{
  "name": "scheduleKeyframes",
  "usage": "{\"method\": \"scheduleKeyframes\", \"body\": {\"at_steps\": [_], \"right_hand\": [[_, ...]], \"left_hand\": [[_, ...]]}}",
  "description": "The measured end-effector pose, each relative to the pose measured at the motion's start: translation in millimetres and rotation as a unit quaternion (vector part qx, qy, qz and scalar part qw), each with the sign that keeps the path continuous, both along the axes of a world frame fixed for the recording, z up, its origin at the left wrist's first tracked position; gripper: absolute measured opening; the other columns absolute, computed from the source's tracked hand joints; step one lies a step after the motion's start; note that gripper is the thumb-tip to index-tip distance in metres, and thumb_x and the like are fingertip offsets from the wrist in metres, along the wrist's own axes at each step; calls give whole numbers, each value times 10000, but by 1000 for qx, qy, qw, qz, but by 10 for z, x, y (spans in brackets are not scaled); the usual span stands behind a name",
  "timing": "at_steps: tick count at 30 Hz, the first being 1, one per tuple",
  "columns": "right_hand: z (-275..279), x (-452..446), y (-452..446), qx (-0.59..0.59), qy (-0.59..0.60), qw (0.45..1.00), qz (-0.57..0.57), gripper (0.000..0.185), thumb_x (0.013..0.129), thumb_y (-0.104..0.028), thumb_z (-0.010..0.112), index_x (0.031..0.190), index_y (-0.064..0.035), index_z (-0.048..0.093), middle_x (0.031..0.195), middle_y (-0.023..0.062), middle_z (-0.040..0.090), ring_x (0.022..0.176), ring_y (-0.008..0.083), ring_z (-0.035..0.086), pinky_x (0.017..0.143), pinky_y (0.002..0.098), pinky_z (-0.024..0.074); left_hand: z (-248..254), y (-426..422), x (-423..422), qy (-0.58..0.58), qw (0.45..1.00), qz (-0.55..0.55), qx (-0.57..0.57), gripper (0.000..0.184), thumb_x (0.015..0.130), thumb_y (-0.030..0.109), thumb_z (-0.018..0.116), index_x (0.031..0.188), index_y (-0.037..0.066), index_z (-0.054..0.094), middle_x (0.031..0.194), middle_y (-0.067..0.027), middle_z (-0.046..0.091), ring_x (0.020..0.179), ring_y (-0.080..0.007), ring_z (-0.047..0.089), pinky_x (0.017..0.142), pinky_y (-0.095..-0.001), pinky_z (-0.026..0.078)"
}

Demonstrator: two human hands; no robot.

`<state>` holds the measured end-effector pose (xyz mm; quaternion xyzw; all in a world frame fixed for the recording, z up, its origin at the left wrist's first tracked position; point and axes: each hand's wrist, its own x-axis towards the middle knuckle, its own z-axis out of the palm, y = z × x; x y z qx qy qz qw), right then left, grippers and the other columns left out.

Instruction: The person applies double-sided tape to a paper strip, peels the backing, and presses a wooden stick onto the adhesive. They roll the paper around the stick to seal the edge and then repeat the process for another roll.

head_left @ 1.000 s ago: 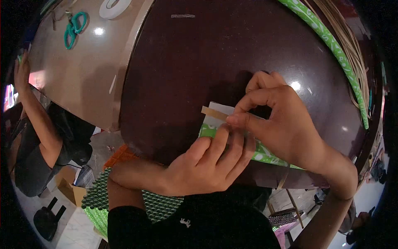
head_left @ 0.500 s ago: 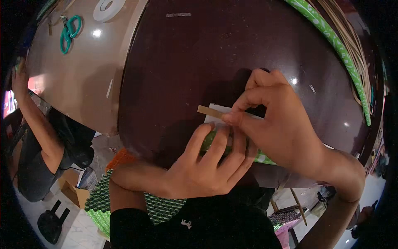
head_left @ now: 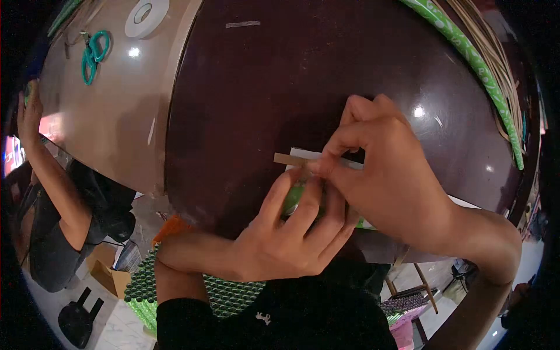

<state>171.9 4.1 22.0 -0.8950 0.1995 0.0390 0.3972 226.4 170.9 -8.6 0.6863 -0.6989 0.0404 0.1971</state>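
Observation:
My right hand (head_left: pixel 382 166) pinches a short tan strip (head_left: pixel 284 158) between thumb and forefinger. The strip lies along the far edge of a white sheet (head_left: pixel 302 153), its left end sticking out past the sheet. My left hand (head_left: pixel 289 230) curls over green patterned paper (head_left: pixel 293 197) at the near side, holding it down on the dark table. The left fingertips sit close beside the right thumb. Both hands hide most of the sheet and the green paper.
Teal scissors (head_left: pixel 93 56) and a white tape roll (head_left: pixel 147 17) lie on the lighter table. A long green patterned piece (head_left: pixel 466 49) and thin tan strips (head_left: pixel 496 52) curve along the right edge. Another person's arm (head_left: pixel 55 169) is at left. Bundled green tubes (head_left: pixel 140 280) stand below.
My right hand and the tan strip have shifted slightly left; the strip now lies flatter along the sheet's edge. My left hand stays over the green paper. The whole view has shifted a little.

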Motion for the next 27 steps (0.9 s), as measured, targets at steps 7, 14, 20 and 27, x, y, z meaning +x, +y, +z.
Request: {"method": "scheduleKeyframes", "body": {"at_steps": [7, 14, 20, 27], "right_hand": [[-11, 24, 33, -22, 7, 1000, 5, 102, 756, -54, 722, 687, 5, 675, 743, 64, 516, 797, 216, 442, 662, 343, 375], [-17, 46, 62, -24, 5, 1000, -10, 106, 759, -46, 714, 678, 3, 666, 747, 73, 517, 791, 225, 440, 684, 350, 369], [-32, 12, 76, -22, -7, 1000, -17, 106, 757, -37, 714, 673, 0, 660, 750, 76, 519, 790, 228, 445, 687, 349, 371], [-22, 16, 77, -42, -6, 999, -4, 135, 752, -37, 711, 650, 8, 634, 750, 80, 517, 787, 230, 447, 685, 349, 378]], "left_hand": [[-24, 9, 19, -11, 1000, -5, 7, 251, 831, 243, 617, 1004, 100, 730, 970, -117, 660, 914, -293, 643, 852, -524, 534], [-22, 16, 46, 10, 1000, -10, 11, 246, 821, 252, 641, 973, 84, 735, 973, -129, 660, 918, -321, 646, 858, -543, 532], [4, 4, 39, -5, 1000, -19, 18, 235, 823, 246, 643, 960, 78, 733, 966, -132, 656, 910, -325, 644, 843, -556, 537], [-43, 7, 21, 6, 1000, -12, -1, 230, 826, 236, 651, 947, 57, 729, 957, -138, 645, 899, -333, 639, 845, -561, 541]]}}
